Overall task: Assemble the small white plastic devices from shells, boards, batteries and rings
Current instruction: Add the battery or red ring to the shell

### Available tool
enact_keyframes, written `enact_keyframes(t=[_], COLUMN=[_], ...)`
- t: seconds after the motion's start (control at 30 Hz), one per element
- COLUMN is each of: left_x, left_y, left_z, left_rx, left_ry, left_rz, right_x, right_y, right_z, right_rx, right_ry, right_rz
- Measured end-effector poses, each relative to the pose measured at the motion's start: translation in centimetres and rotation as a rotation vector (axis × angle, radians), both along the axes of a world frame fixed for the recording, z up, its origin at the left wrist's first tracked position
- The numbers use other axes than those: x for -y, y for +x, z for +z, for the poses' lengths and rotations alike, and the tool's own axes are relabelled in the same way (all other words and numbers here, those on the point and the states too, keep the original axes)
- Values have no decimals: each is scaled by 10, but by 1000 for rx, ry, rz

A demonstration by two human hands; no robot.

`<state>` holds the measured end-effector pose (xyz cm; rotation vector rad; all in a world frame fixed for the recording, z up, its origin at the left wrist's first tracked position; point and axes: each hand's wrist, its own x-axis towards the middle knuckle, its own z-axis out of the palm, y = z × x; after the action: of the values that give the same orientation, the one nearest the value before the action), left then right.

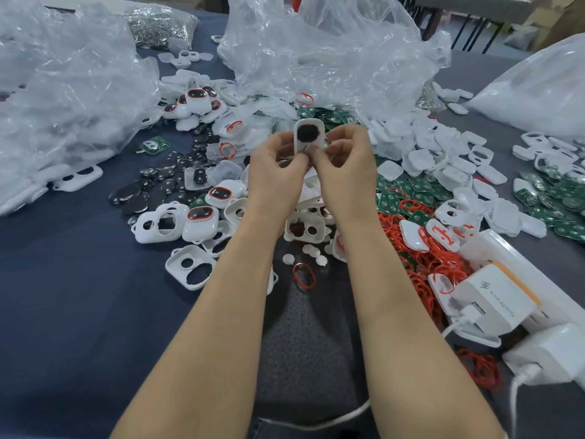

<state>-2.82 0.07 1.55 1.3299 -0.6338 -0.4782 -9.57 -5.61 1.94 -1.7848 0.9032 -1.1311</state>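
Left hand: the left hand (278,172) has its fingers curled and its thumb pinching the lower left edge of a white rounded plastic shell (308,134).
Right hand: the right hand (345,163) grips the same shell from the other side, thumb tip pressed on its lower face right beside the left thumb. What sits under that thumb, I cannot tell.
Held shell: upright and lifted clear of the table between the two hands, with a dark oval window in its upper half facing the camera.
Below the wrists: a heap of loose white plastic shells with cut-out holes (305,228), and near it a single red oval rubber ring (304,275) lying flat on the dark blue cloth tabletop (79,280).
Right side: a pile of red rubber rings (421,264), touching a spread of green circuit boards (408,191).
Left side: glossy black oval discs (152,191) are scattered, and just beside them are white closed units with red-rimmed dark windows (202,218).
Far edge: crumpled clear plastic bags (316,49) rise behind everything.
Near right corner: a white power strip with plugged-in chargers (493,299).
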Motion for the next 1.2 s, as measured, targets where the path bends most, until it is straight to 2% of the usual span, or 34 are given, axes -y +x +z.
enact_keyframes(t=[0.13,0.27,0.47,0.57,0.63,0.7,0.77,0.83,0.87,1.0,1.07,1.13,1.2], left_x=[-1,-1,0,-2,-5,-8,-12,-14,-15,-15,-14,-14,-12], left_y=[2,2,0,5,10,19,31,39,40,39,38,36,34], left_z=[-1,0,-1,1,5,8,10,11,12,12,13,13,14], left_rx=[-8,35,91,-28,-137,-223,-285,-286,-280,-308,-360,-403,-412], left_ry=[-1,29,20,-10,-34,-14,-3,3,5,21,11,-13,-30], left_rz=[-22,-49,-71,-94,-94,-25,84,165,185,198,182,157,146], right_x=[8,13,13,12,11,14,20,24,25,9,4,2,4], right_y=[-7,-12,-6,-3,-6,-15,-25,-34,-37,-29,-23,-20,-21], right_z=[2,2,-1,2,6,10,15,18,18,21,18,16,16], right_rx=[45,43,54,9,-22,3,-6,-154,-246,-663,-823,-764,-591], right_ry=[208,259,313,235,190,218,200,74,3,-213,-286,-303,-284], right_rz=[132,195,141,143,221,324,279,124,112,424,434,384,309])
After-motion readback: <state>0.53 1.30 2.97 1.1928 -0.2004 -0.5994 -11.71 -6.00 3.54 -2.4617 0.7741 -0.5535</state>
